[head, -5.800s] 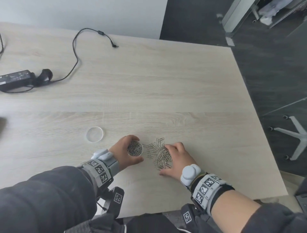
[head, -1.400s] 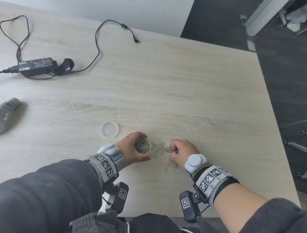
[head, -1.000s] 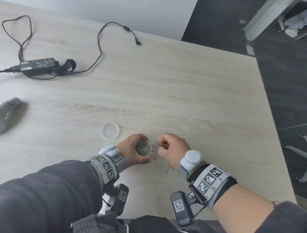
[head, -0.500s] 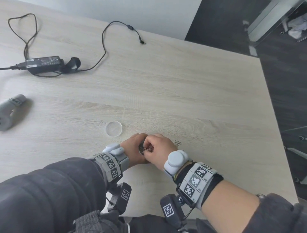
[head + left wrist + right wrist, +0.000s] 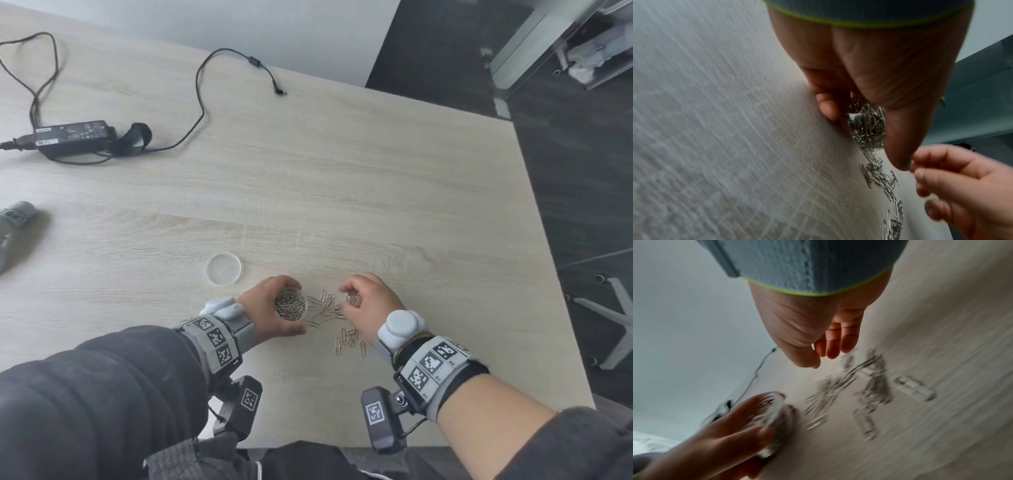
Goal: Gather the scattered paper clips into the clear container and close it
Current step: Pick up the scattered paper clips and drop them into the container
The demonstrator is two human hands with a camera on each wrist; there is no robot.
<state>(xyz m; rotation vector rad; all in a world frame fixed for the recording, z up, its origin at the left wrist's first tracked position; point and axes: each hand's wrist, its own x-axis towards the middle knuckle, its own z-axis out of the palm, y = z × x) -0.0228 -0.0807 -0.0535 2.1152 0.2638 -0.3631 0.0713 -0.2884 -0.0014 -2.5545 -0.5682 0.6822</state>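
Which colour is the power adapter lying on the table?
Black; the power adapter shows best in the head view.

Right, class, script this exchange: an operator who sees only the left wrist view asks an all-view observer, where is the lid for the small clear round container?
Observer: The round clear plastic lid lies flat on the pale wooden table, just beyond the left hand.
Operator: How full is the container?
Observer: From above, silver wire paper clips are heaped near the rim of the small clear round container.
Operator: Anything else on the table?
Observer: A black power adapter with its cable lies far left.
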